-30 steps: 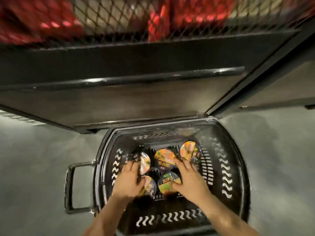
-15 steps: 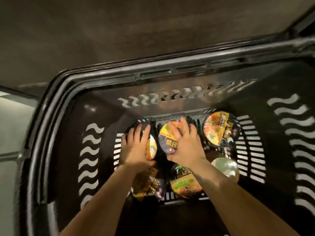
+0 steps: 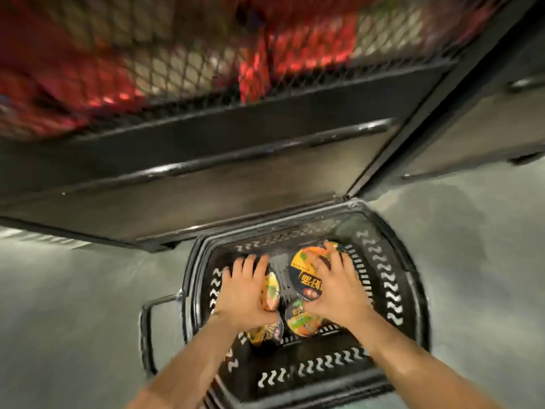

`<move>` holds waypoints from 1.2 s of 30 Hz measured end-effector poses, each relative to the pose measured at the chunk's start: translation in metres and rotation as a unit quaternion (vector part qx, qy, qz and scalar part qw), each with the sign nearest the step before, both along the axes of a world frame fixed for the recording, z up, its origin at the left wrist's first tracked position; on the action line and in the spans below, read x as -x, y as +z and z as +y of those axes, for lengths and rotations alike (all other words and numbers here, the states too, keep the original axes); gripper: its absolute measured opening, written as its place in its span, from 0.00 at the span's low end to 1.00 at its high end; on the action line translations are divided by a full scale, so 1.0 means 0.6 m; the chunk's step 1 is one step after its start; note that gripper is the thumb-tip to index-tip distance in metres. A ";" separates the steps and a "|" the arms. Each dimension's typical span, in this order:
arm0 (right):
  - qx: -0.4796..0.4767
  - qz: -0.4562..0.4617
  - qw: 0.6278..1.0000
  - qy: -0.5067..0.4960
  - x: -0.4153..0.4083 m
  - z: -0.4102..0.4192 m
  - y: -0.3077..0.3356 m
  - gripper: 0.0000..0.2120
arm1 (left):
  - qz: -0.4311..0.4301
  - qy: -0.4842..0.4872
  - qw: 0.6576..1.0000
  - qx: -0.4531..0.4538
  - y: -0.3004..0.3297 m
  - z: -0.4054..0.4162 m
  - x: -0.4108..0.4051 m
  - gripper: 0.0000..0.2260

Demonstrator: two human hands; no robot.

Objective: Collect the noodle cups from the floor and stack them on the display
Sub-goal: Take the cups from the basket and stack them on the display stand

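A black plastic basket (image 3: 395, 293) stands on the grey floor and holds several noodle cups with yellow and orange lids. My left hand (image 3: 243, 293) is wrapped around one cup (image 3: 270, 292), which is tilted on edge. My right hand (image 3: 336, 290) grips a larger cup (image 3: 305, 277) with a dark-rimmed lid, its face turned toward me. Two more cups (image 3: 303, 321) (image 3: 265, 333) lie below the hands on the basket bottom. The display (image 3: 206, 178), a dark metal stand, rises just behind the basket.
The display's upper part is a wire mesh bin (image 3: 191, 66) filled with red packages, blurred. A dark cabinet (image 3: 477, 137) stands at the right. The basket's handle (image 3: 150, 314) sticks out on its left side. Grey floor (image 3: 73, 305) lies on both sides.
The camera has pulled back up from the basket, so the display is in view again. Both hands have closed on cups and lifted them off the basket bottom.
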State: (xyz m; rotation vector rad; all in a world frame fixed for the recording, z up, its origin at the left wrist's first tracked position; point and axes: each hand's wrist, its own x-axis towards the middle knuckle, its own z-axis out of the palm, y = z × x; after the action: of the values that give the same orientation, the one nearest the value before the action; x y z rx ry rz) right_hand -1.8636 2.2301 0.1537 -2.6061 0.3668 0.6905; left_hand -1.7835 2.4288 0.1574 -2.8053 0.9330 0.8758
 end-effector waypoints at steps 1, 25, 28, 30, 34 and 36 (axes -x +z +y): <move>-0.002 -0.011 1.000 -0.013 0.007 -0.006 0.057 0.53 | -0.004 -0.010 1.000 0.003 0.056 -0.007 -0.004 0.54; -0.028 -0.142 0.942 -0.302 0.380 -0.302 0.679 0.53 | -0.112 -0.250 0.949 0.159 0.642 -0.370 0.150 0.52; -0.021 -0.151 0.938 -0.310 0.436 -0.391 0.709 0.54 | -0.125 -0.247 0.945 0.176 0.672 -0.464 0.198 0.51; -0.014 -0.154 0.939 -0.308 0.467 -0.452 0.723 0.53 | -0.131 -0.239 0.944 0.187 0.692 -0.528 0.227 0.51; 0.007 -0.183 0.935 -0.304 0.515 -0.568 0.754 0.49 | -0.138 -0.239 0.941 0.194 0.738 -0.642 0.268 0.51; 0.014 -0.200 0.932 -0.301 0.528 -0.618 0.772 0.50 | -0.147 -0.236 0.940 0.197 0.759 -0.691 0.279 0.51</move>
State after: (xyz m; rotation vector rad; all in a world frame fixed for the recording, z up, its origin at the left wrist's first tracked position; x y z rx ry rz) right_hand -2.1805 1.8595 0.6168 -2.3731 0.9822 -0.0552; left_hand -1.9508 2.0142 0.6125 -2.6814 1.7760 0.2164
